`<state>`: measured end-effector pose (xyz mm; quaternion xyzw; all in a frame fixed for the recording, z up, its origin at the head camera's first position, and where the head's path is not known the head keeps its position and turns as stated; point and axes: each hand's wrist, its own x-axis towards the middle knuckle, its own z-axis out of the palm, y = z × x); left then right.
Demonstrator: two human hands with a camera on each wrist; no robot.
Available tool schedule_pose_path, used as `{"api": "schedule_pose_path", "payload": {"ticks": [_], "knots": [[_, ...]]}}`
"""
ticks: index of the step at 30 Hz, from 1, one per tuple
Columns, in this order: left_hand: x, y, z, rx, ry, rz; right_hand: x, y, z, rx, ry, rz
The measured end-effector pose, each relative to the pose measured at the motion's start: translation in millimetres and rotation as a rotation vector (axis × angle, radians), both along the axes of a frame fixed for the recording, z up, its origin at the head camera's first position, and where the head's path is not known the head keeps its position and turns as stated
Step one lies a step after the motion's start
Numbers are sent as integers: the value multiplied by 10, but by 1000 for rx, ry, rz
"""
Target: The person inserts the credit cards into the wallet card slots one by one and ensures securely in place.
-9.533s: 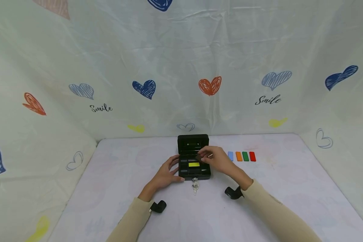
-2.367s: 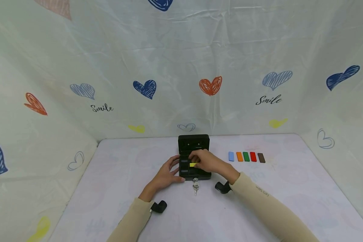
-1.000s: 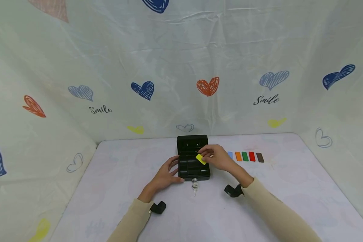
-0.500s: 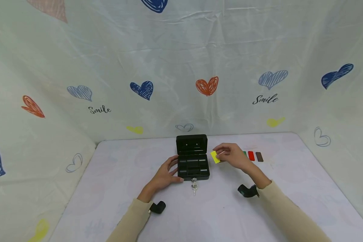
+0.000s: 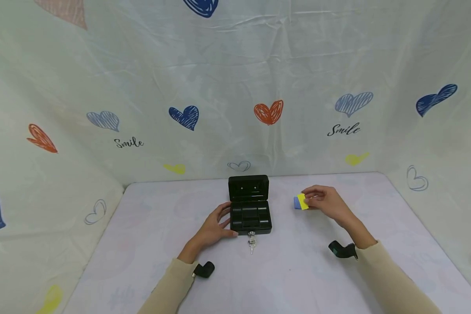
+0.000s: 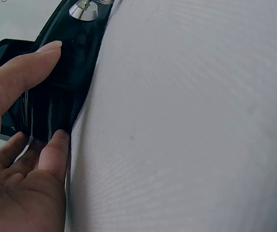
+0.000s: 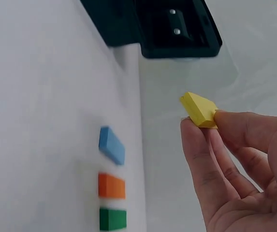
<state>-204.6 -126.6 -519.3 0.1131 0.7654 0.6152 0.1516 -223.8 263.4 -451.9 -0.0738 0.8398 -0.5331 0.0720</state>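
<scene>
My left hand (image 5: pixel 212 230) holds the left end of a black cash box (image 5: pixel 264 230), thumb at the front and fingers along the side. The box's lid (image 5: pixel 248 178) stands raised, and its divided tray shows bare compartments. Keys (image 5: pixel 252 242) hang from the front lock. To the right of the box, my right hand (image 5: pixel 329 203) pinches a small yellow block (image 7: pixel 202 111) between thumb and fingertips, above the table. Below it lies a light blue block (image 7: pixel 111 146), partly covered by the yellow one in the head view.
An orange block (image 7: pixel 111 186) and a green block (image 7: pixel 113 219) lie in a row with the blue one. My right hand hides them in the head view. A white cloth backdrop (image 5: pixel 220 144) with printed hearts rises behind the table.
The brown block went from the box to the row's right end. The right hand then took the yellow block out and carried it right, over the row. The left hand stayed at the box.
</scene>
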Motion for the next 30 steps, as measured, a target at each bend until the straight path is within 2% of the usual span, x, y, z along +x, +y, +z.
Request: {"api": "schedule_pose_path", "payload": {"ticks": [6, 14, 21, 30], "knots": [[4, 0, 9, -1, -1, 2, 37, 239, -18, 74, 23, -73], [3, 7, 13, 4, -24, 13, 37, 578, -62, 112, -1, -160], [-10, 1, -9, 4, -3, 4, 43, 820, -94, 151, -5, -197], [-10, 8, -8, 10, -11, 14, 41, 1030, -167, 187, -15, -218]]}}
